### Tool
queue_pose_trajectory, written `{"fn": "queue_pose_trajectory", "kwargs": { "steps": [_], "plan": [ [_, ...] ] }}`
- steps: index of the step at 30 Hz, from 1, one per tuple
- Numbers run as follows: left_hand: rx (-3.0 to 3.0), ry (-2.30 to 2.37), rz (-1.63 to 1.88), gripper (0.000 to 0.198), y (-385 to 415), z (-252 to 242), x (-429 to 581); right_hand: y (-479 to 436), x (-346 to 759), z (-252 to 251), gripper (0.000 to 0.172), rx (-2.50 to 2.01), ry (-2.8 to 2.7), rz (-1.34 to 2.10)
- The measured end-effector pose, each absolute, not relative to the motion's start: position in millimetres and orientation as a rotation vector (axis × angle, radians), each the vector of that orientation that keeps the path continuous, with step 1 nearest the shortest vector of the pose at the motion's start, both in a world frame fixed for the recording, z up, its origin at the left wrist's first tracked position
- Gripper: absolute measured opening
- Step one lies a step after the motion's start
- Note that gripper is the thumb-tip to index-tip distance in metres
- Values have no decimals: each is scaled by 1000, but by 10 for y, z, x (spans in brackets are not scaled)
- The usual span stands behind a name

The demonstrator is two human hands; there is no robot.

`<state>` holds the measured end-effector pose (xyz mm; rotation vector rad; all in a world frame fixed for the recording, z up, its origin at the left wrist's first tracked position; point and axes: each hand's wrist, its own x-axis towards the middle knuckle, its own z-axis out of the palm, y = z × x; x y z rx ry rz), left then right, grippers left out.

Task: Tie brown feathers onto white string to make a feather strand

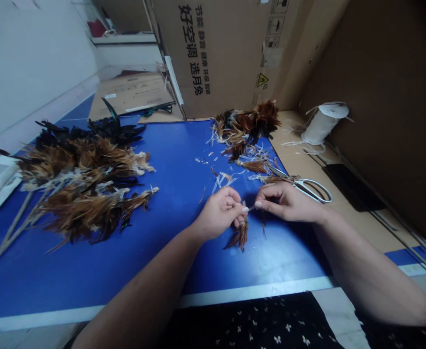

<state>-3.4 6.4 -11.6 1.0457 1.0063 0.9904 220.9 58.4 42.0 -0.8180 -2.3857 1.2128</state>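
L grip (pixel 222 211) closed on brn feather tuft (pixel 240 236); R grip (pixel 289 201) pinching whitish strip (pixel 251 208), scissors (pixel 278 172) nrby.

"What's the surface (pixel 176 194) like?"
"Smooth and faintly glossy, like plastic."
"And the scissors (pixel 280 172)?"
"Shiny metal blades, smooth handles."
"The printed carton (pixel 227 58)?"
"Matt cardboard."
"The feather bundle (pixel 241 237)?"
"Matt, frayed; the black feathers (pixel 120 131) gleam."
"That pinched strip (pixel 252 207)?"
"Thin, slightly translucent, plastic-looking."
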Motion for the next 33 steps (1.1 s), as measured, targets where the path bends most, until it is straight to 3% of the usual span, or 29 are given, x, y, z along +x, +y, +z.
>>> {"fn": "queue_pose_trajectory", "kwargs": {
  "steps": [5,13,20,28,33],
  "plan": [
    [1069,1034,956,22,47,-131,-16,526,2173,445,38,-804,-2257,1281],
    [1153,972,888,19,-19,-134,57,446,1984,355,27,-660,-2206,1064],
    [982,854,1017,25,42,-98,-22,504,1996,223,28,-978,-1821,769],
    [862,847,1116,29,104,-70,-96,437,2013,374,33,-811,-1995,822],
    [910,800,1078,29,96,-127,-97,466,1986,283,28,-841,-2072,892]
  ]
}}
